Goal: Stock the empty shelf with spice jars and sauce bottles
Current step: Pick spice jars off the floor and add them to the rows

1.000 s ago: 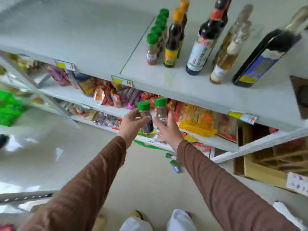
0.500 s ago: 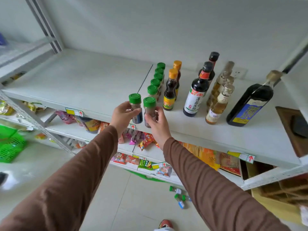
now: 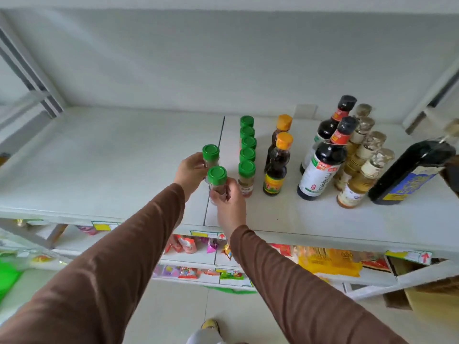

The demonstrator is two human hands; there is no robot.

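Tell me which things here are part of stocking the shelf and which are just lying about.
Part of the job:
- two green-capped spice jars, one in the left hand, one in the right hand
- row of green-capped jars
- orange-capped sauce bottles
- white shelf

Just lying about:
- colourful snack packets below
- cardboard box on the floor

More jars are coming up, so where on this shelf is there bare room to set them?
The shelf is bare left of the seam, from the left hand to the corner post. A bare strip runs along the front edge. Right of the seam it is crowded: the green-capped jar row, then sauce bottles.
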